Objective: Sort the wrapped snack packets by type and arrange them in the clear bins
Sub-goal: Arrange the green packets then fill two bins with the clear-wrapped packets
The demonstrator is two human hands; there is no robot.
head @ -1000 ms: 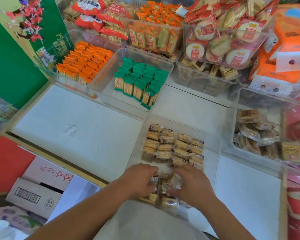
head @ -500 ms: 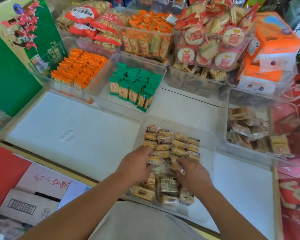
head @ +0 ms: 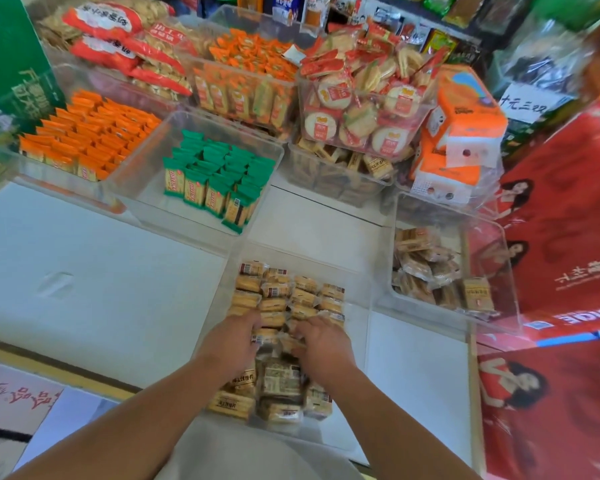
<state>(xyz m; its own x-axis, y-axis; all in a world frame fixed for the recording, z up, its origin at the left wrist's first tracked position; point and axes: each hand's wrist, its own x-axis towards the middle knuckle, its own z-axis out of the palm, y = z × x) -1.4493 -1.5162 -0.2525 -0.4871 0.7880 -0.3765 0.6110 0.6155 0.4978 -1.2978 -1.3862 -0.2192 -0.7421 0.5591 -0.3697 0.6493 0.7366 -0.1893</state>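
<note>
A clear bin [head: 357, 306] stands right in front of me on the white counter, holding tan biscuit packets [head: 284, 292] lined up in rows at its far end and a loose heap [head: 278, 386] at its near end. Both hands are inside this bin. My left hand [head: 234, 341] rests on the near edge of the rows, fingers curled over a packet. My right hand [head: 321, 344] lies beside it, fingers pressed on packets; their tips are hidden among the wrappers.
Behind stand clear bins of green packets [head: 215, 178] and orange packets [head: 87, 133], plus stacked bins of round crackers [head: 361, 109]. A bin of brown packets [head: 430, 271] sits at the right. Red cartons [head: 568, 237] wall the right side. White counter [head: 84, 271] lies at the left.
Both hands have moved from the loose heap at the bin's near end forward to the lined-up rows, carrying packets with them. My head has tilted up, showing more of the shelves.
</note>
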